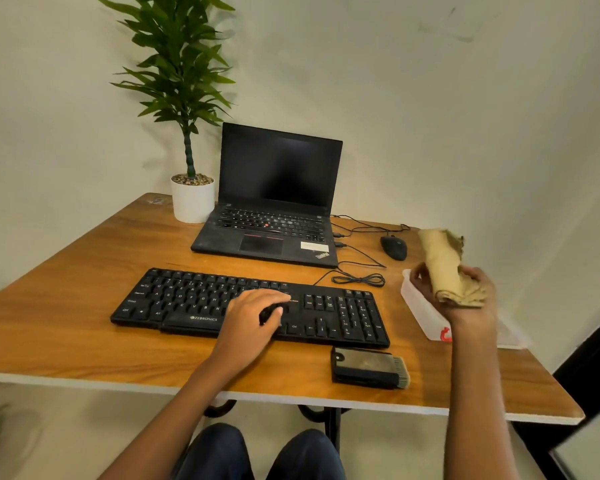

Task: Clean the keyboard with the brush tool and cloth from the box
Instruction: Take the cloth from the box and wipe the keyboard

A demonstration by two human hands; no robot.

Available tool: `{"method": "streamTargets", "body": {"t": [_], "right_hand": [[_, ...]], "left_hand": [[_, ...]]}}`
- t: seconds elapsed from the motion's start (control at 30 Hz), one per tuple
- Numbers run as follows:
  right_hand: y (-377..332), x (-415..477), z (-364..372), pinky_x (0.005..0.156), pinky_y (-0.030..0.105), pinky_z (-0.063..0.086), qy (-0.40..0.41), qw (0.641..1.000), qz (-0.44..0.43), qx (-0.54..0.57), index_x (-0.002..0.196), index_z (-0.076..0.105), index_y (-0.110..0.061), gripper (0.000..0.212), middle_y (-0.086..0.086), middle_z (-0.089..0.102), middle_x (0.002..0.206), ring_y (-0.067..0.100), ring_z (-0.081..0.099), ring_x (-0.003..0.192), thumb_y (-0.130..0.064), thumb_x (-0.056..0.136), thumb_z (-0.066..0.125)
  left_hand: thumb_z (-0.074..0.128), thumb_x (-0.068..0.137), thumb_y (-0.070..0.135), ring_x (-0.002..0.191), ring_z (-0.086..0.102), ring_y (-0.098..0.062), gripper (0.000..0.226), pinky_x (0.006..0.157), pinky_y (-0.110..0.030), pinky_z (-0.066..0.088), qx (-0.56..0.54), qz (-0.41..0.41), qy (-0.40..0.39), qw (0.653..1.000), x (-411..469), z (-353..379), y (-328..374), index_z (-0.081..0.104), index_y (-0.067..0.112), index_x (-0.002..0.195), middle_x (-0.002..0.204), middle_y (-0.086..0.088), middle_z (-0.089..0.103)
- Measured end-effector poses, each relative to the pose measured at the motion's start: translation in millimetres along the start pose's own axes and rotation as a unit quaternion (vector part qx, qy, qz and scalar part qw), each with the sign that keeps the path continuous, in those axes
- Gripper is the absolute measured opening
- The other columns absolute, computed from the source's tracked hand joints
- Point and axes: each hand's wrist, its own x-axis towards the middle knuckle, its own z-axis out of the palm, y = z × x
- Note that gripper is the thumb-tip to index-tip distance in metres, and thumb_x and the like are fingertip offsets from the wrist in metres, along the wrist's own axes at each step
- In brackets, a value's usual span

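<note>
Squarely toward the front edge of the worktop point(66, 306) — a black keyboard point(326, 308), lengthwise along that edge, cable point(359, 280) coiled just behind its right end. Laid palm-down across the keys right of its middle: the left hand point(250, 317), fingers loosely bent and pressing on the key rows, thumb tucked toward the space bar, nothing curled into the grip. Raised above the right edge of the worktop: the right hand point(475, 311), fingers and thumb closed round a bunched tan cloth point(442, 265) (upper end sticking up past the knuckles, lower folds hanging against the palm). Directly beneath that hand, against the right edge, a translucent white box point(419, 311) with a red clip on its near end; contents hidden by hand and cloth. Near the front edge, just in front of the keyboard's right end but apart from it, the brush tool point(364, 367) — flat on the wood, black body, pale bristles pointing toward the right edge, untouched by either hand. Toward the back edge, an open black laptop point(274, 202), screen dark, and just beside its left side a white pot point(192, 202) with a tall green plant. Between laptop and box, near the back right corner, a black mouse point(394, 247), wire trailing to the laptop.
</note>
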Motion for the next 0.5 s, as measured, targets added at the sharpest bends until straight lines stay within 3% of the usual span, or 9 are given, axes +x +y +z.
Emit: {"method": "streamTargets", "body": {"t": [0.1,0.23,0.3,0.33,0.4,0.47,0.5], "right_hand": [[24,-10,-1,0.096,0.045,0.046,-0.016,0.998,0.032,0.045,0.121,0.051,-0.013,0.063,0.015,0.059,0.116,0.033,0.057,0.106,-0.020,0.061,0.068],[41,-12,2,0.090,0.043,0.047,0.033,0.996,0.034,-0.075,0.104,0.052,-0.011,0.020,0.013,0.060,0.105,0.030,0.057,0.098,-0.004,0.085,0.055],[53,-2,4,0.078,0.038,0.049,0.094,0.976,-0.020,-0.193,0.097,0.056,-0.009,0.017,0.011,0.061,0.096,0.023,0.058,0.083,0.003,0.088,0.047],[59,5,4,0.069,0.033,0.049,0.121,0.944,-0.075,-0.298,0.098,0.059,-0.007,0.017,0.012,0.061,0.093,0.020,0.057,0.076,0.001,0.089,0.047],[76,21,1,0.062,0.029,0.047,0.116,0.819,-0.168,-0.536,0.109,0.063,-0.003,0.024,0.015,0.063,0.095,0.020,0.055,0.074,-0.002,0.092,0.046],[92,32,-1,0.065,0.030,0.045,0.088,0.699,-0.164,-0.690,0.117,0.060,-0.004,0.031,0.015,0.063,0.098,0.020,0.054,0.076,0.000,0.093,0.042],[99,36,-2,0.067,0.031,0.045,0.077,0.656,-0.153,-0.735,0.122,0.058,-0.004,0.035,0.016,0.063,0.101,0.021,0.054,0.078,0.002,0.092,0.041]], "left_hand": [[0.061,0.088,0.008,0.111,0.054,-0.009,0.029,0.101,-0.055,0.037,0.022,0.001,0.031,0.999,1,-15,-16,0.067,0.026,0.109,0.108,0.016,0.062],[0.062,0.086,0.006,0.107,0.059,-0.013,0.027,0.098,-0.055,0.040,0.064,-0.003,0.074,0.995,3,-42,-39,0.069,0.022,0.107,0.107,0.010,0.066],[0.062,0.087,0.006,0.107,0.060,-0.016,0.026,0.101,-0.056,0.037,0.103,-0.006,0.092,0.990,2,-56,-51,0.068,0.019,0.109,0.109,0.003,0.067],[0.061,0.087,0.007,0.110,0.059,-0.018,0.025,0.106,-0.056,0.031,0.131,-0.013,0.101,0.986,1,-63,-57,0.068,0.016,0.110,0.112,0.000,0.067],[0.060,0.090,0.014,0.122,0.050,-0.024,0.025,0.113,-0.052,0.015,0.206,-0.064,0.126,0.968,0,-75,-70,0.066,0.013,0.114,0.123,-0.006,0.062],[0.055,0.093,0.025,0.134,0.035,-0.031,0.033,0.112,-0.051,0.006,0.258,-0.155,0.148,0.942,-1,-85,-84,0.060,0.013,0.123,0.136,-0.011,0.051],[0.052,0.094,0.030,0.136,0.030,-0.033,0.038,0.113,-0.051,0.007,0.262,-0.195,0.153,0.932,-1,-88,-88,0.056,0.013,0.128,0.141,-0.013,0.045]]}}
